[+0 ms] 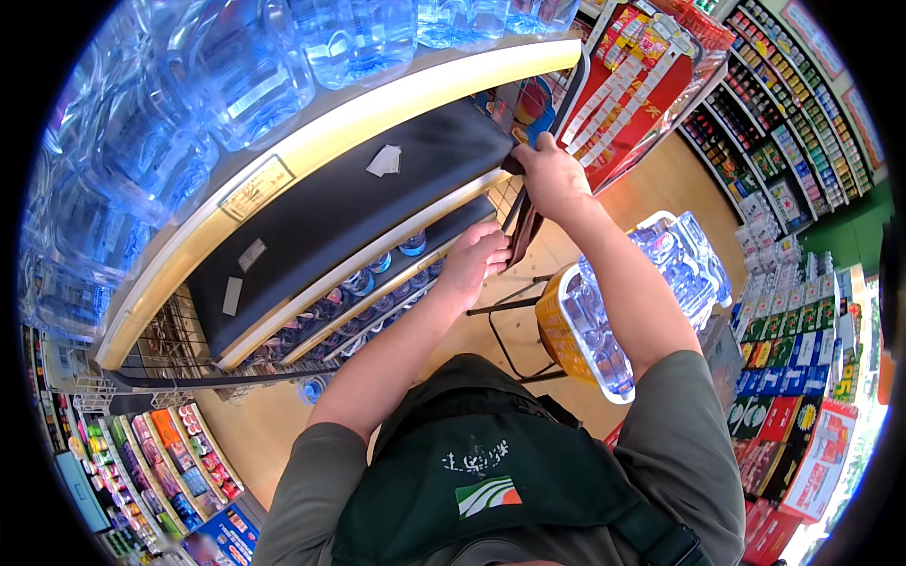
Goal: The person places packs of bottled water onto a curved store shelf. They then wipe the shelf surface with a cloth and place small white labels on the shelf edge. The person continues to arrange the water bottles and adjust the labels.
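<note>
A dark brown cloth point(524, 230) hangs at the right end of a shelving rack. My right hand point(555, 177) grips its upper part against the corner of a dark shelf board point(417, 187). Lower down, my left hand point(476, 265) has its curled fingers on the cloth's hanging end, beside the rack's side wire. On the dark board lie a few pieces of white card point(384, 161), one near the middle and others toward the left. A cream price rail point(425, 81) with a yellow label point(256, 187) runs along the shelf above.
Large water bottles point(233, 71) stand on the upper shelf, smaller bottles point(357, 283) below. Right of me, a yellow basket point(566, 332) of packed bottles point(591, 311) sits on a folding metal stand point(506, 339). A red snack display point(623, 92) stands beyond the rack's right end; stacked drink cartons point(782, 382) are far right.
</note>
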The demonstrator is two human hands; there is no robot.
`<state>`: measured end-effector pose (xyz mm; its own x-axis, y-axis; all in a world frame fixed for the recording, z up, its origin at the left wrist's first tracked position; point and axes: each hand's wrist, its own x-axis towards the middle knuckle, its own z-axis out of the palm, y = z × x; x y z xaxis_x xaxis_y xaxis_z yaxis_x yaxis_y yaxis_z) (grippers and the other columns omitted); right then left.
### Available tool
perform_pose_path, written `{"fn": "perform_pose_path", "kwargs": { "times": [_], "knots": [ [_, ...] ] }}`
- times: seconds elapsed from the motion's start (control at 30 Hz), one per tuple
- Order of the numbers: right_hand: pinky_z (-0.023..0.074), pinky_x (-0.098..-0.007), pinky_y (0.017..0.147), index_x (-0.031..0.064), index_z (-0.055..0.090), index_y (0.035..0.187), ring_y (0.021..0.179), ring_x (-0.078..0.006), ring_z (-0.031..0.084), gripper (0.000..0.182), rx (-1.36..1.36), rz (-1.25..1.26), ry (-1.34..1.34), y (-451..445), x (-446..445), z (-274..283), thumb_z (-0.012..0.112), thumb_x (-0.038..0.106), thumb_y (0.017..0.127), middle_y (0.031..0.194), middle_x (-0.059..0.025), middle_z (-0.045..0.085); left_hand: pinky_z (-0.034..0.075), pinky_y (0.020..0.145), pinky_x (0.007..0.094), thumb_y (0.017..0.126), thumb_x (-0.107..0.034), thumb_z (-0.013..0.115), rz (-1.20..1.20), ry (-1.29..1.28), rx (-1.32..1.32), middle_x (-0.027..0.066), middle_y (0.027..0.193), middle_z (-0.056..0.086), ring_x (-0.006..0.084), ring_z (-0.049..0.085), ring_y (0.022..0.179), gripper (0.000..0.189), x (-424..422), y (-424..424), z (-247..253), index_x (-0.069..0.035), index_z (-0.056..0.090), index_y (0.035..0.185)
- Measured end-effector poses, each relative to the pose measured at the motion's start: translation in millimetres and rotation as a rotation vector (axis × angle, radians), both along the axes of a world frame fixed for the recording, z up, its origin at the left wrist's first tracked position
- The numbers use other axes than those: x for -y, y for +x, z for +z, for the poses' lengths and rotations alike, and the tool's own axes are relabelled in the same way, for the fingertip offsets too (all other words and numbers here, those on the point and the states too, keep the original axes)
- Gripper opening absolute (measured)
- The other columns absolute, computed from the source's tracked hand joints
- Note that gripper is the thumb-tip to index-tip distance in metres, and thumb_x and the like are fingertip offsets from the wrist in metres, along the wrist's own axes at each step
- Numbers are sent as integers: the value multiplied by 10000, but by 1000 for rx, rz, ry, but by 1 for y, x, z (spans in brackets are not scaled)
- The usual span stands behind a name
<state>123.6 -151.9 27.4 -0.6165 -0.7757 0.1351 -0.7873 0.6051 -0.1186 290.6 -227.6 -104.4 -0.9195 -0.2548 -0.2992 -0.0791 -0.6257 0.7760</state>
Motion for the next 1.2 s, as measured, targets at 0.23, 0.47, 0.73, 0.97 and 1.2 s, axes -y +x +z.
{"fn": "perform_pose_path", "kwargs": {
  "times": [0.23, 0.47, 0.73, 0.97, 1.2],
  "knots": [
    [557, -313, 967, -11, 564, 1428, 1133, -175, 674, 422, 1117, -50, -909, 82, -30, 17, 617, 37, 1012, 1311, -140, 701, 468, 1133, 540, 1102, -457, 602, -136, 245, -99, 138, 1472, 555, 357, 584, 1376, 627, 10, 67, 37, -89, 431, 1580],
    [545, -403, 1056, 85, 552, 1513, 1266, -308, 673, 665, 755, -26, -457, 161, -66, -29, 791, 172, 898, 1341, -227, 669, 543, 1085, 431, 1111, -130, 539, 116, 277, -140, 125, 1326, 705, 254, 687, 1219, 309, 37, 99, 24, -19, 634, 1384],
    [564, -428, 1018, 72, 597, 1467, 1152, -406, 708, 598, 411, 161, -535, 109, -30, -17, 666, 52, 873, 1224, -217, 710, 560, 930, 394, 1128, -248, 514, -132, 104, -369, 80, 1136, 714, 199, 686, 1054, 258, 61, 21, 69, -69, 637, 1268],
    [551, -488, 1012, 102, 657, 1324, 1152, -435, 654, 436, -88, 284, -392, -31, 27, 5, 636, 50, 891, 1272, -207, 689, 507, 1096, 395, 1089, -341, 573, 21, -1001, 18, 162, 1322, 727, 277, 674, 1270, 485, 101, -84, 118, -57, 578, 1482],
    [598, -456, 980, 108, 734, 1201, 1209, -376, 663, 276, -198, 434, 197, -53, 39, -25, 622, 90, 949, 1229, -134, 714, 554, 976, 566, 944, -212, 636, 30, -1483, 174, 286, 1175, 732, 469, 686, 1151, 272, 89, -96, 73, -35, 660, 1150]
  ]
}}
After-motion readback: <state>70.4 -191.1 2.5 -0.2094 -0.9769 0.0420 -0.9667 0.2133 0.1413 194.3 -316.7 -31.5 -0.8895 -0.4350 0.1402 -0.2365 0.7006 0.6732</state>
